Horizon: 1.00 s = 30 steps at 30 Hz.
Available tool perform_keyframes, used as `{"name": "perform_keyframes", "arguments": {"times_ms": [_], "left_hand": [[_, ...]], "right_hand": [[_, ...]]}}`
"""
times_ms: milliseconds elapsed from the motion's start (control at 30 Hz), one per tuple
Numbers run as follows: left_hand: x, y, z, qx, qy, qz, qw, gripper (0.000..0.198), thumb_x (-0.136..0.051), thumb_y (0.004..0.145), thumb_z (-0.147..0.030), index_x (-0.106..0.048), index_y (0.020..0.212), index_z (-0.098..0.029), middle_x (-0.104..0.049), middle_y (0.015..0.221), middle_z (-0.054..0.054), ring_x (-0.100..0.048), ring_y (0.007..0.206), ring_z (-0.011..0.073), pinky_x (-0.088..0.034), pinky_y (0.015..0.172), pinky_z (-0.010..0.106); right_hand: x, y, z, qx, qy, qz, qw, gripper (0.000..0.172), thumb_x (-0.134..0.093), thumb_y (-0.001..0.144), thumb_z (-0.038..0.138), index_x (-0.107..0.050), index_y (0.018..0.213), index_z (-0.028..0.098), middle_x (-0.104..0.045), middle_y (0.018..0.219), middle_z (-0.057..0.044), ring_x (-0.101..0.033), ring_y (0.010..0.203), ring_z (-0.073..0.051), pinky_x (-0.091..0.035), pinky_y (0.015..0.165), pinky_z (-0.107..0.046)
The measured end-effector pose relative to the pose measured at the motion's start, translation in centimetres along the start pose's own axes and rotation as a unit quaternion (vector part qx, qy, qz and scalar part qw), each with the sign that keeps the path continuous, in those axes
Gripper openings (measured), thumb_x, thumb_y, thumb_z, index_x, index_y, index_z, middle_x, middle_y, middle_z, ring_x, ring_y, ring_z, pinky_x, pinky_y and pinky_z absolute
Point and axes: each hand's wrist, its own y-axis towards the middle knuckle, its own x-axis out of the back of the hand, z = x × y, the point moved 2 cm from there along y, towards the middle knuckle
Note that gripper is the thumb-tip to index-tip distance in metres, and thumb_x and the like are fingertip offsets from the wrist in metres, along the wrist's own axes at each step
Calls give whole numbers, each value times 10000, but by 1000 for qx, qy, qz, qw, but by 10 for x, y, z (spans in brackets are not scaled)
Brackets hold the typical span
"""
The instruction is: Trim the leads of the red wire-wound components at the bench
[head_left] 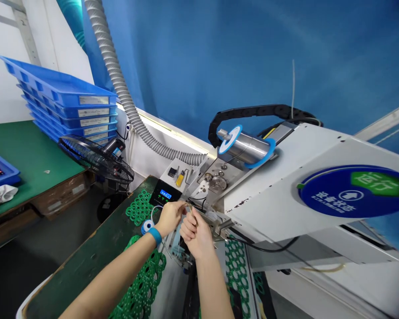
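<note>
My left hand (170,215), with a blue wristband, is pinched on a thin wire or tube beside the head of a white soldering machine (286,186). Close beside it on the right, my right hand (195,232) is curled into a closed grip around the same thin piece by the machine's metal nozzle (219,221). What exactly the fingers hold is too small to name. A solder spool (248,146) with blue flanges sits on top of the machine. Green ring-shaped circuit panels (139,206) lie below and left of my hands.
A black controller with a blue display (165,193) stands behind my left hand. A grey ribbed hose (119,84) runs down to the machine. A black fan (96,158) and stacked blue trays (69,104) are at the left, beside a green table (29,155).
</note>
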Motion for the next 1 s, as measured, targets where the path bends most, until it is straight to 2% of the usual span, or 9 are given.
{"name": "perform_keyframes", "arguments": {"times_ms": [333, 600, 1000], "left_hand": [[-7, 0, -4, 2, -8, -2, 1000, 258, -418, 831, -137, -675, 857, -136, -674, 683, 39, -586, 604, 136, -404, 578, 209], [-9, 1, -3, 10, -12, -11, 1000, 262, -411, 827, -131, -672, 827, -123, -683, 712, 58, -589, 617, 143, -407, 596, 219], [-7, -1, -5, 8, -15, -10, 1000, 270, -400, 831, -133, -659, 758, -134, -649, 641, 21, -556, 574, 120, -386, 570, 203]], "right_hand": [[2, -5, 4, -2, 8, -5, 1000, 423, -642, 720, 385, -377, 454, 191, -259, 334, 110, -111, 305, -32, -142, 293, -176], [2, -2, 5, 3, 2, -14, 1000, 425, -582, 772, 389, -370, 462, 191, -248, 333, 109, -112, 303, -36, -130, 298, -178], [2, -1, 3, 11, 4, -15, 1000, 444, -619, 741, 422, -350, 468, 198, -242, 333, 116, -115, 302, -36, -133, 300, -179]]}}
